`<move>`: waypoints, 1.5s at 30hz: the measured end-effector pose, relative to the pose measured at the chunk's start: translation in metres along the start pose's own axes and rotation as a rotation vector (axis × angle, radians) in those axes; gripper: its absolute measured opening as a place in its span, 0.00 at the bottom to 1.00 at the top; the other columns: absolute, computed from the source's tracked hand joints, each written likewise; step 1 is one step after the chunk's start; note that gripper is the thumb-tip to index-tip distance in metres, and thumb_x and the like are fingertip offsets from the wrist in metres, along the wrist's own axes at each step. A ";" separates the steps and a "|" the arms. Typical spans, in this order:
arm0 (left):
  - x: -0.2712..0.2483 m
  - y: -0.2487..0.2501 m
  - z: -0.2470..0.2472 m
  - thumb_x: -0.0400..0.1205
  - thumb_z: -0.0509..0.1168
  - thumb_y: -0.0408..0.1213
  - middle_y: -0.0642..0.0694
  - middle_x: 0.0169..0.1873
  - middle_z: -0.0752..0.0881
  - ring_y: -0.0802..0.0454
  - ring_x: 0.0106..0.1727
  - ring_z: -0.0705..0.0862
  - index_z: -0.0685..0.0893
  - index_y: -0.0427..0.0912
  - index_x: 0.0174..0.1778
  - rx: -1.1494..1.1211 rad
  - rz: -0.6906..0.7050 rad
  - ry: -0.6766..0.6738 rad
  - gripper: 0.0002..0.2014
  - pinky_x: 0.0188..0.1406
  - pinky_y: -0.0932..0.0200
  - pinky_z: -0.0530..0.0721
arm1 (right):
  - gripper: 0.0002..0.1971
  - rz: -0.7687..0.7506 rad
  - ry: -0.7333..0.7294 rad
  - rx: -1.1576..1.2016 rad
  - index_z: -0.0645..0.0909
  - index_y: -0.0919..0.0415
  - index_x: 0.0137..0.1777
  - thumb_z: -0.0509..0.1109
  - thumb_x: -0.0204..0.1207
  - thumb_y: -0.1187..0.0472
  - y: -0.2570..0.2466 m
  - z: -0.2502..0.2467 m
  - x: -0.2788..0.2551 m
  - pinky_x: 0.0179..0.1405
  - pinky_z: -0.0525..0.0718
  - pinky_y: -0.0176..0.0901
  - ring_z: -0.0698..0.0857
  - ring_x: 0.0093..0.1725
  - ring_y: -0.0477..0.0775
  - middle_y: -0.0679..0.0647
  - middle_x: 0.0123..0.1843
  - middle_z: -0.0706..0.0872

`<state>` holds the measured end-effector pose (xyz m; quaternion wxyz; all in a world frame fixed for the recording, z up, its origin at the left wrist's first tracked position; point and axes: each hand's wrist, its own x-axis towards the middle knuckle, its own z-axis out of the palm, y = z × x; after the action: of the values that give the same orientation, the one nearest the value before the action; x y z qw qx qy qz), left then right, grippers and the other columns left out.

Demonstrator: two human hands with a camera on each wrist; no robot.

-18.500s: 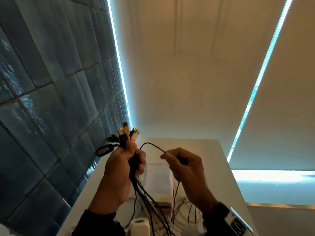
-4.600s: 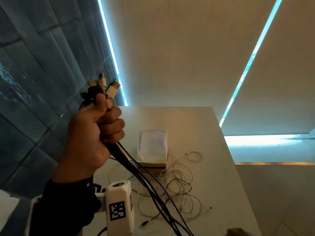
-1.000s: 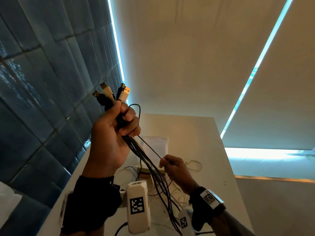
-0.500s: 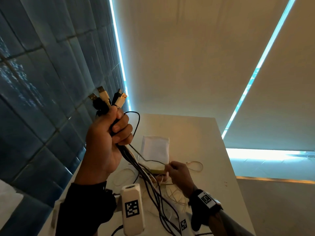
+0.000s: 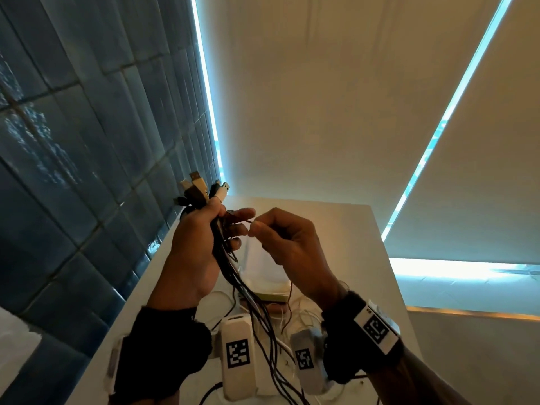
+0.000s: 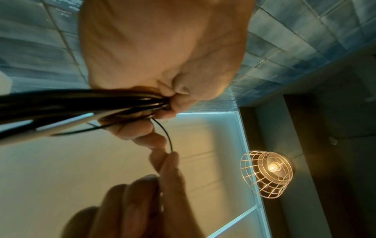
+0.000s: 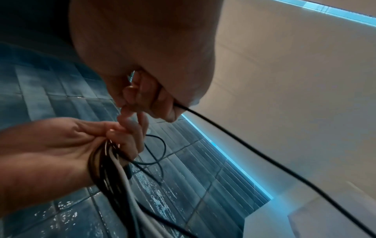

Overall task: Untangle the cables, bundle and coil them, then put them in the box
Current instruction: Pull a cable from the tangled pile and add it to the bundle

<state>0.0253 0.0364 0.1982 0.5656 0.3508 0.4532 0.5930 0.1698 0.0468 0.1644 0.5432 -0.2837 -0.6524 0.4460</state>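
A blue tiled wall (image 5: 73, 147) is running along my left and a pale ceiling with glowing light strips (image 5: 206, 92) is filling the upper part of the head view, while a white surface (image 5: 344, 229) is stretching out below my hands. I am raising the left hand (image 5: 195, 252) above that surface, its fingers (image 5: 233, 229) wrapping tightly around a bundle of cables (image 5: 233, 276), mostly black with a white one among them. The USB plugs (image 5: 201, 190) are sticking up out of the top of the fist, and the cable tails are hanging down toward the surface between my two wrists. Just beside it, I am holding the right hand (image 5: 289, 247), thumb and forefinger pinching a single thin black cable (image 7: 254, 154) close to the left fingertips; in the left wrist view that strand (image 6: 165, 135) is arcing from the fist across to the pinching fingers. On the surface below, partly hidden behind my hands, a box (image 5: 268, 276) with a pale top is sitting, and loose thin white cables (image 5: 304, 314) are lying in loops around its near side. A wire-cage lamp (image 6: 266, 173) is glowing in the left wrist view.
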 end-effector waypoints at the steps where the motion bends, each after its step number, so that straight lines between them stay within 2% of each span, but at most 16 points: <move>1: -0.001 0.001 0.000 0.88 0.51 0.40 0.39 0.41 0.91 0.52 0.31 0.83 0.73 0.44 0.40 -0.021 -0.006 -0.020 0.12 0.27 0.62 0.77 | 0.07 0.013 -0.016 0.012 0.83 0.67 0.42 0.66 0.81 0.70 0.004 -0.001 -0.003 0.27 0.69 0.25 0.71 0.25 0.38 0.39 0.25 0.80; 3: -0.002 0.003 0.001 0.88 0.51 0.41 0.44 0.35 0.87 0.54 0.30 0.79 0.72 0.44 0.38 -0.098 -0.008 -0.058 0.13 0.27 0.62 0.73 | 0.09 0.064 -0.062 0.038 0.83 0.65 0.41 0.65 0.82 0.69 0.014 -0.004 -0.009 0.26 0.68 0.26 0.70 0.24 0.38 0.39 0.24 0.78; 6: -0.001 0.008 0.000 0.87 0.51 0.41 0.53 0.25 0.73 0.58 0.26 0.66 0.70 0.46 0.35 -0.244 0.035 -0.079 0.14 0.23 0.66 0.66 | 0.12 0.196 -0.156 0.037 0.82 0.68 0.41 0.63 0.84 0.65 0.038 -0.014 -0.023 0.23 0.66 0.29 0.67 0.23 0.42 0.41 0.24 0.74; 9: -0.001 0.014 -0.004 0.86 0.51 0.41 0.54 0.24 0.67 0.59 0.25 0.63 0.70 0.48 0.34 -0.242 0.109 -0.059 0.14 0.22 0.66 0.64 | 0.16 0.372 -0.104 0.022 0.80 0.73 0.42 0.62 0.85 0.59 0.072 -0.028 -0.043 0.22 0.64 0.29 0.65 0.23 0.41 0.41 0.24 0.70; 14: 0.003 0.011 -0.006 0.86 0.53 0.41 0.53 0.24 0.70 0.57 0.26 0.66 0.70 0.46 0.34 -0.137 0.196 -0.028 0.14 0.26 0.64 0.66 | 0.16 0.594 0.019 0.056 0.80 0.66 0.40 0.62 0.85 0.55 0.101 -0.041 -0.066 0.20 0.60 0.32 0.62 0.22 0.42 0.45 0.24 0.66; 19: 0.004 0.009 -0.007 0.83 0.57 0.43 0.51 0.27 0.74 0.54 0.34 0.79 0.73 0.46 0.37 -0.157 0.225 -0.031 0.10 0.39 0.58 0.81 | 0.15 0.670 -0.006 0.002 0.79 0.67 0.40 0.61 0.86 0.59 0.106 -0.042 -0.074 0.19 0.65 0.28 0.67 0.19 0.39 0.43 0.21 0.71; 22: 0.001 0.013 -0.006 0.83 0.54 0.44 0.53 0.27 0.73 0.56 0.28 0.74 0.71 0.46 0.36 -0.264 0.196 -0.136 0.11 0.29 0.63 0.74 | 0.15 0.701 -0.015 -0.099 0.79 0.66 0.38 0.60 0.86 0.62 0.119 -0.044 -0.083 0.20 0.68 0.25 0.71 0.18 0.36 0.41 0.17 0.74; 25: -0.001 0.018 -0.008 0.82 0.54 0.43 0.55 0.28 0.74 0.59 0.25 0.66 0.70 0.48 0.36 -0.292 0.204 -0.167 0.10 0.26 0.64 0.64 | 0.17 0.743 -0.014 -0.278 0.82 0.58 0.32 0.63 0.84 0.59 0.146 -0.052 -0.098 0.24 0.66 0.31 0.68 0.20 0.39 0.41 0.17 0.73; 28: -0.001 0.018 -0.009 0.83 0.54 0.43 0.55 0.28 0.74 0.60 0.24 0.64 0.70 0.48 0.35 -0.295 0.191 -0.174 0.10 0.26 0.63 0.62 | 0.19 0.824 0.026 -0.397 0.82 0.56 0.28 0.64 0.82 0.61 0.167 -0.065 -0.115 0.30 0.70 0.37 0.72 0.26 0.43 0.42 0.23 0.77; 30: 0.001 0.016 -0.009 0.84 0.53 0.42 0.55 0.26 0.72 0.60 0.23 0.64 0.70 0.47 0.34 -0.256 0.164 -0.140 0.12 0.25 0.64 0.62 | 0.17 0.873 0.106 -0.432 0.85 0.60 0.31 0.64 0.82 0.60 0.167 -0.071 -0.114 0.27 0.71 0.36 0.73 0.26 0.44 0.47 0.26 0.79; 32: 0.002 0.014 -0.007 0.86 0.52 0.41 0.55 0.25 0.71 0.60 0.22 0.64 0.69 0.47 0.33 -0.223 0.144 -0.120 0.14 0.23 0.64 0.63 | 0.15 0.849 0.259 -0.402 0.86 0.62 0.35 0.65 0.82 0.60 0.155 -0.075 -0.100 0.22 0.69 0.37 0.71 0.23 0.45 0.49 0.24 0.77; 34: 0.003 0.013 -0.002 0.87 0.51 0.40 0.55 0.25 0.71 0.59 0.22 0.64 0.69 0.47 0.33 -0.195 0.137 -0.106 0.14 0.23 0.64 0.64 | 0.13 0.735 0.376 -0.276 0.86 0.62 0.37 0.65 0.82 0.61 0.130 -0.079 -0.079 0.20 0.65 0.37 0.67 0.20 0.46 0.49 0.23 0.74; 36: 0.003 0.014 0.000 0.87 0.51 0.40 0.54 0.25 0.71 0.59 0.22 0.64 0.69 0.46 0.34 -0.180 0.138 -0.099 0.14 0.23 0.64 0.64 | 0.11 0.583 0.381 -0.132 0.85 0.64 0.43 0.65 0.83 0.61 0.095 -0.083 -0.062 0.18 0.63 0.35 0.65 0.20 0.44 0.47 0.23 0.72; 39: 0.002 0.020 -0.003 0.86 0.51 0.41 0.54 0.25 0.70 0.59 0.23 0.64 0.69 0.47 0.34 -0.189 0.153 -0.106 0.14 0.23 0.64 0.63 | 0.10 0.435 0.347 -0.149 0.84 0.67 0.47 0.64 0.84 0.62 0.057 -0.100 -0.058 0.17 0.64 0.31 0.64 0.20 0.42 0.43 0.21 0.70; 43: 0.002 0.024 -0.010 0.86 0.51 0.41 0.54 0.24 0.70 0.58 0.23 0.67 0.70 0.46 0.33 -0.179 0.149 -0.116 0.15 0.24 0.64 0.67 | 0.12 0.497 0.511 -0.343 0.86 0.61 0.37 0.66 0.82 0.66 0.064 -0.154 -0.108 0.17 0.60 0.31 0.61 0.19 0.44 0.44 0.18 0.67; 45: 0.001 0.021 -0.008 0.87 0.51 0.42 0.51 0.24 0.73 0.54 0.24 0.76 0.70 0.45 0.34 -0.143 0.127 -0.134 0.14 0.29 0.59 0.76 | 0.14 0.564 0.538 -0.477 0.86 0.61 0.35 0.66 0.81 0.69 0.072 -0.184 -0.147 0.16 0.59 0.30 0.61 0.19 0.45 0.46 0.17 0.66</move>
<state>0.0105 0.0372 0.2155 0.5795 0.3762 0.3476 0.6338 0.3748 0.0031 0.0357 0.4702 -0.6731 -0.4700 0.3240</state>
